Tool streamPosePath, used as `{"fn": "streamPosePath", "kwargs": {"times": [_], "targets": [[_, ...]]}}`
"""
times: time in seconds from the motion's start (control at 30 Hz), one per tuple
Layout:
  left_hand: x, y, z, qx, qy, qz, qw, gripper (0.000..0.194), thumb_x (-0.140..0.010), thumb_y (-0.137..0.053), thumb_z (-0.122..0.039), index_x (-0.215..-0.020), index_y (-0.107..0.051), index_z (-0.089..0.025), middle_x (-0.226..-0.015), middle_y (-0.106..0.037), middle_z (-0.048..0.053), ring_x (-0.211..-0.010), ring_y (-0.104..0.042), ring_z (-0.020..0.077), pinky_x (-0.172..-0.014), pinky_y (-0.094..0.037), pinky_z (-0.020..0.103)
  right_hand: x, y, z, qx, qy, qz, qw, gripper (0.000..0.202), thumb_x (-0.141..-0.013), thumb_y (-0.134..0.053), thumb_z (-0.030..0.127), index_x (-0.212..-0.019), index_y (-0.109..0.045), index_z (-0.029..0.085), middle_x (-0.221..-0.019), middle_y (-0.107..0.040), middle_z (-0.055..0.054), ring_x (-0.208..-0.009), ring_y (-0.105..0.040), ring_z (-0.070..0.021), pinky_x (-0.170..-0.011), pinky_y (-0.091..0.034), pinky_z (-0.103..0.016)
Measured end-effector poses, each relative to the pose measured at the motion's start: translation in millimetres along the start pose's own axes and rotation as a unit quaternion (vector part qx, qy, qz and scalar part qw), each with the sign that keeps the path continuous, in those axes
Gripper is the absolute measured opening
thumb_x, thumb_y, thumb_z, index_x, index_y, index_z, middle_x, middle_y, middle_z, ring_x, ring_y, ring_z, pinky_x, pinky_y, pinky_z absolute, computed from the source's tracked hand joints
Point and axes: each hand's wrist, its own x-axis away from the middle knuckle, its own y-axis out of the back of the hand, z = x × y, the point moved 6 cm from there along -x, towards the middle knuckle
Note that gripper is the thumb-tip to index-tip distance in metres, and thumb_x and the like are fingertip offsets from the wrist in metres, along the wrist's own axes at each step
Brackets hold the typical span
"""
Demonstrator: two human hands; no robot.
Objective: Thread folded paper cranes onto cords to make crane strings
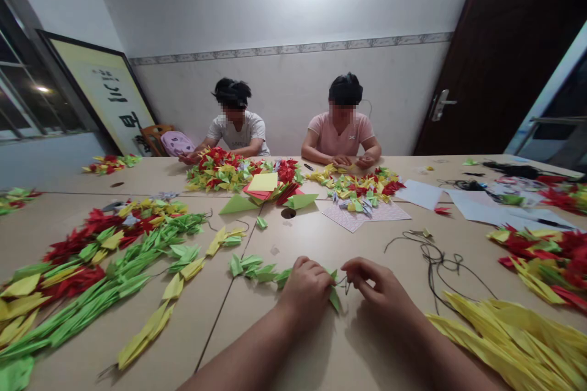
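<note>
Near the middle of the table, my left hand (306, 293) is closed on the right end of a string of green folded paper pieces (263, 272), which trails off to the left. One green piece sticks out beyond its fingers. Just to the right, my right hand (378, 284) pinches a thin dark cord (343, 283) that runs between the two hands. A loose tangle of black cord (433, 256) lies right of my right hand, and a pile of yellow folded strips (509, 336) is at the lower right.
Strung green pieces (123, 263), a yellow chain (158, 311) and red pieces (92, 232) cover the left side. Coloured paper squares (263, 182) lie farther back. Two people sit across the table (151, 180) behind heaps of folded paper. White sheets (419, 193) lie at right.
</note>
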Motion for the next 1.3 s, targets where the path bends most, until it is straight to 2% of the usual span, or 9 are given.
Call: {"fn": "streamPosePath", "kwargs": {"times": [0.2, 0.3, 0.37, 0.53, 0.67, 0.77, 0.9, 1.13, 1.3], "targets": [[1, 7.7, 3, 0.066, 0.028, -0.058, 0.996, 0.011, -0.078, -0.055, -0.02, -0.075, -0.065, -0.019, -0.071, -0.067, 0.001, -0.071, -0.058, 0.0153, -0.075, -0.037, 0.031, -2, 6, -13, 0.014, -0.039, -0.043, 0.998, 0.021, -0.078, -0.043, 0.034, -0.085, -0.056, 0.019, -0.073, -0.06, -0.003, -0.067, -0.055, -0.015, -0.055, -0.042, -0.024], [3, 17.9, 4, 0.121, 0.038, -0.109, 0.986, 0.016, -0.082, -0.05, -0.025, -0.084, -0.065, -0.019, -0.077, -0.067, 0.003, -0.075, -0.058, 0.0156, -0.074, -0.04, 0.029, 0, 9, -12, 0.02, -0.037, -0.072, 0.997, 0.026, -0.079, -0.044, 0.041, -0.088, -0.056, 0.02, -0.082, -0.06, -0.004, -0.074, -0.055, -0.0156, -0.055, -0.042, -0.024], [4, 21.4, 5, 0.154, 0.049, -0.122, 0.979, 0.02, -0.084, -0.046, -0.027, -0.091, -0.063, -0.018, -0.083, -0.067, 0.003, -0.079, -0.059, 0.0152, -0.074, -0.042, 0.027, 1, 11, -8, 0.019, -0.026, -0.087, 0.996, 0.026, -0.08, -0.045, 0.042, -0.089, -0.055, 0.02, -0.084, -0.058, -0.004, -0.075, -0.054, -0.0151, -0.056, -0.042, -0.023], [4, 18.5, 8, 0.205, 0.074, -0.098, 0.971, 0.026, -0.088, -0.039, -0.029, -0.099, -0.06, -0.018, -0.094, -0.066, 0.003, -0.086, -0.059, 0.0146, -0.077, -0.043, 0.025, 2, 6, 5, 0.016, 0.038, -0.066, 0.997, 0.02, -0.079, -0.048, 0.038, -0.08, -0.051, 0.019, -0.081, -0.055, -0.003, -0.076, -0.051, -0.014, -0.068, -0.043, -0.026], [3, 16.1, 6, 0.214, 0.062, -0.072, 0.972, 0.028, -0.089, -0.036, -0.029, -0.102, -0.058, -0.019, -0.097, -0.065, 0.003, -0.089, -0.058, 0.0152, -0.079, -0.043, 0.026, 0, -2, 2, -0.009, 0.017, -0.014, 1.0, 0.019, -0.079, -0.05, 0.036, -0.085, -0.054, 0.019, -0.079, -0.056, -0.003, -0.074, -0.051, -0.0138, -0.067, -0.043, -0.026], [3, 16.0, 3, 0.215, 0.046, -0.062, 0.974, 0.028, -0.089, -0.036, -0.028, -0.102, -0.059, -0.021, -0.096, -0.066, 0.002, -0.087, -0.059, 0.0146, -0.079, -0.043, 0.025, -1, -5, 3, -0.034, 0.032, 0.004, 0.999, 0.018, -0.077, -0.053, 0.034, -0.082, -0.057, 0.018, -0.08, -0.056, -0.004, -0.073, -0.051, -0.0134, -0.066, -0.044, -0.025], [3, 15.0, 1, 0.202, 0.026, -0.055, 0.978, 0.027, -0.089, -0.036, -0.027, -0.103, -0.059, -0.022, -0.094, -0.066, 0.001, -0.085, -0.06, 0.014, -0.076, -0.043, 0.024, -2, -5, 5, -0.031, 0.046, 0.012, 0.998, 0.014, -0.075, -0.056, 0.03, -0.073, -0.06, 0.017, -0.083, -0.057, -0.005, -0.075, -0.052, -0.0137, -0.066, -0.043, -0.025], [3, 11.3, 0, 0.171, 0.02, -0.037, 0.984, 0.028, -0.089, -0.036, -0.027, -0.101, -0.06, -0.021, -0.09, -0.067, 0.001, -0.081, -0.061, 0.014, -0.073, -0.043, 0.024, -4, -7, 5, -0.01, 0.045, 0.009, 0.999, 0.009, -0.072, -0.057, 0.026, -0.068, -0.061, 0.018, -0.084, -0.056, -0.005, -0.078, -0.053, -0.0141, -0.069, -0.042, -0.025], [3, 12.7, -2, 0.2, 0.019, -0.023, 0.979, 0.028, -0.089, -0.035, -0.027, -0.104, -0.058, -0.023, -0.096, -0.066, 0.001, -0.086, -0.06, 0.0132, -0.077, -0.043, 0.023, -4, -9, 8, -0.007, 0.056, 0.011, 0.998, 0.01, -0.073, -0.054, 0.024, -0.068, -0.059, 0.017, -0.084, -0.053, -0.005, -0.079, -0.052, -0.014, -0.07, -0.042, -0.026]]}}
